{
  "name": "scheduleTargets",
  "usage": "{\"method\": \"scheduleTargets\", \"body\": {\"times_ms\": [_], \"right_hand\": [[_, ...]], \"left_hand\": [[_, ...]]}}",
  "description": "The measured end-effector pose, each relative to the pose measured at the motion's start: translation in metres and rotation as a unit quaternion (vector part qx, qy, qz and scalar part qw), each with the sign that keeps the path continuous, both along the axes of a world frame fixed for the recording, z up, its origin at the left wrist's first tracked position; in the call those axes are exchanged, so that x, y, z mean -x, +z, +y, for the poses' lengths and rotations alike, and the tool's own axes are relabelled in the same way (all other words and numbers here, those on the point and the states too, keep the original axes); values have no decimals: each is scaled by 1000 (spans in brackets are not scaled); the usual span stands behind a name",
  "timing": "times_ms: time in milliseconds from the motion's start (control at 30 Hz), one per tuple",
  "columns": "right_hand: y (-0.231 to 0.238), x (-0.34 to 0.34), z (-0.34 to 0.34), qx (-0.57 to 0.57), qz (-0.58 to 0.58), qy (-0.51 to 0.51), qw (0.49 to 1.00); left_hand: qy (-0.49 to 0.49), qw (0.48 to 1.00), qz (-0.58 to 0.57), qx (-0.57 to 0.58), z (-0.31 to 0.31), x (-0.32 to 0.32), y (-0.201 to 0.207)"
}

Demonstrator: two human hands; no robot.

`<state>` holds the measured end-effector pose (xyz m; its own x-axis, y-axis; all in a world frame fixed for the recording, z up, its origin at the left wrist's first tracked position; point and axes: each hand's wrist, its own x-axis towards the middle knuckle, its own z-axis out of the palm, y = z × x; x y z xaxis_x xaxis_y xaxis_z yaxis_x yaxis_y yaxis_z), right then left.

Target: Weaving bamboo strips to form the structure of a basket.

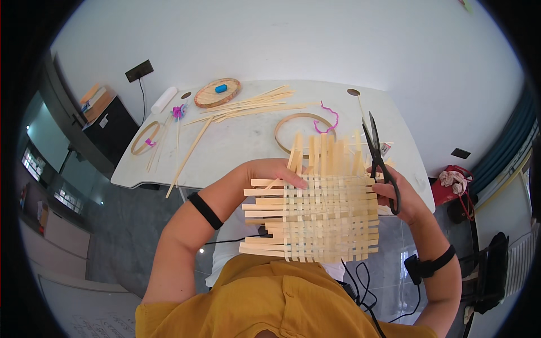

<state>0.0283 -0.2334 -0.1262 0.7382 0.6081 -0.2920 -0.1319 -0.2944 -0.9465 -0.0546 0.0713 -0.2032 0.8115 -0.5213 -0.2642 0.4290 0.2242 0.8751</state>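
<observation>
A square mat woven from pale bamboo strips (324,217) hangs in front of me, loose strip ends sticking out at its left and top. My left hand (274,169) is closed on its upper left part, thumb on the front and the other fingers hidden behind. Black scissors (376,147) are gripped in my right hand (404,194), blades pointing up and slightly parted. The fingers of that hand also meet the mat's right edge. The top strip ends look smeared by motion.
On the white table (248,135) lie a bamboo hoop (277,133), a smaller hoop (135,143), loose bamboo strips (248,107) and purple pipe cleaner (336,121). A round woven tray (205,100) holds a blue spool (221,88). Black cables (366,293) hang near my right side.
</observation>
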Motion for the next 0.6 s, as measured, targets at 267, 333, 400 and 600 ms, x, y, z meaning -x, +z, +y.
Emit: {"method": "scheduleTargets", "body": {"times_ms": [267,333,400,600], "right_hand": [[-15,9,10,-72,51,-57,994],[-20,4,7,-84,45,-63,993],[-30,-2,6,-110,56,-77,989],[-43,-9,7,-209,87,-146,963]], "left_hand": [[62,993,-12,96,4,7,-8],[95,988,-9,122,5,12,-10],[129,980,-7,148,5,11,-11],[56,888,-50,454,-6,12,-33]]}}
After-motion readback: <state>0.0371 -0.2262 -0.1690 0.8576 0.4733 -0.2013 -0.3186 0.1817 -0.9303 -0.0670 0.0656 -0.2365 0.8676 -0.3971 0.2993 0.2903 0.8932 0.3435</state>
